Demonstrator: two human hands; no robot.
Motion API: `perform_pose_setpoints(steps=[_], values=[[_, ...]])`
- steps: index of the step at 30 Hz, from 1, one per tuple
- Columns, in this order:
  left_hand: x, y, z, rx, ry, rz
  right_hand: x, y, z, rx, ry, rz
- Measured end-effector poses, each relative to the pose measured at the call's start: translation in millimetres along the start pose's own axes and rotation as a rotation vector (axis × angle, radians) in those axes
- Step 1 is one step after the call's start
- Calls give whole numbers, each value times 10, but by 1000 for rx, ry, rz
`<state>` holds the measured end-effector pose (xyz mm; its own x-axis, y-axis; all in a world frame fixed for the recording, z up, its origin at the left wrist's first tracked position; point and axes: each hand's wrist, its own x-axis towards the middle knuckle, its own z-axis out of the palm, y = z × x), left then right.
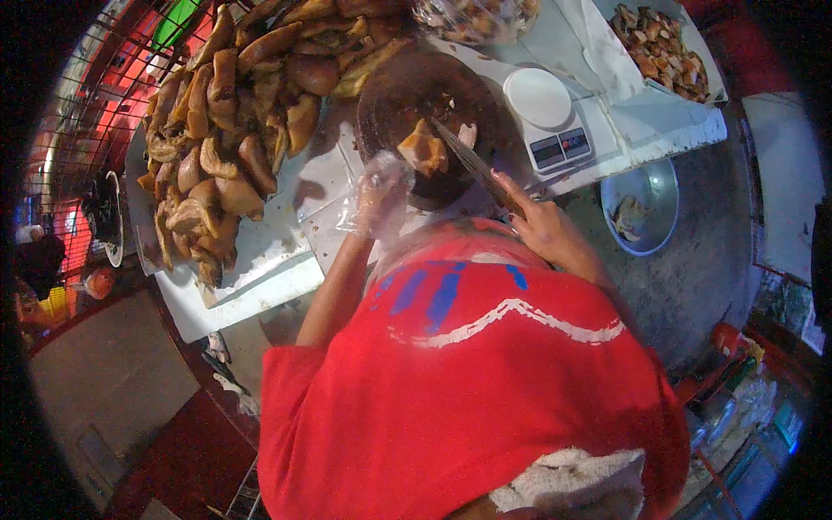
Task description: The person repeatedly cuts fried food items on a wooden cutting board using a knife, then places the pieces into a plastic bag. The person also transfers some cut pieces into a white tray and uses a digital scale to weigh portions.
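Note:
A piece of browned meat (423, 148) lies on a round dark chopping board (396, 88). My left hand (382, 195), in a clear plastic glove or bag, is at the board's near left edge, beside the piece; whether it grips anything is hidden by the plastic. My bare right hand (534, 218) holds a knife (471, 159) by its handle, the index finger stretched along it. The knife's tip reaches over the board, just right of the meat. A smaller pale scrap (467, 134) lies to the right of the blade.
Many browned meat pieces (224, 146) are heaped on the left. A white kitchen scale (538, 97) stands right of the board. Beyond are a clear bag of pieces (478, 19) and a tray of chopped pieces (663, 55). A basin (640, 208) sits below the table's right edge. Wire mesh (104, 97) rises at left.

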<state>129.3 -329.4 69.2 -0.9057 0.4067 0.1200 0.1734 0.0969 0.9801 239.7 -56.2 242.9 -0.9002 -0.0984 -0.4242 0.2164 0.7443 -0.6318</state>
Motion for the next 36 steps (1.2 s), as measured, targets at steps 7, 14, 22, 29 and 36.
perform_pose_setpoints(steps=[7,14,22,29,36], values=[[256,86,155,453,191,-12,106,-62,-9,-134,-128,61],[516,574,334,521,213,-194,237,-147,-85,-198,-214,58],[555,532,263,631,141,-212,613,-188,-153,-165,-310,19],[541,610,339,420,296,-141,1148,-218,206,-73,-232,-12],[437,598,372,286,251,-42,1423,-296,274,-157,-74,-176]])
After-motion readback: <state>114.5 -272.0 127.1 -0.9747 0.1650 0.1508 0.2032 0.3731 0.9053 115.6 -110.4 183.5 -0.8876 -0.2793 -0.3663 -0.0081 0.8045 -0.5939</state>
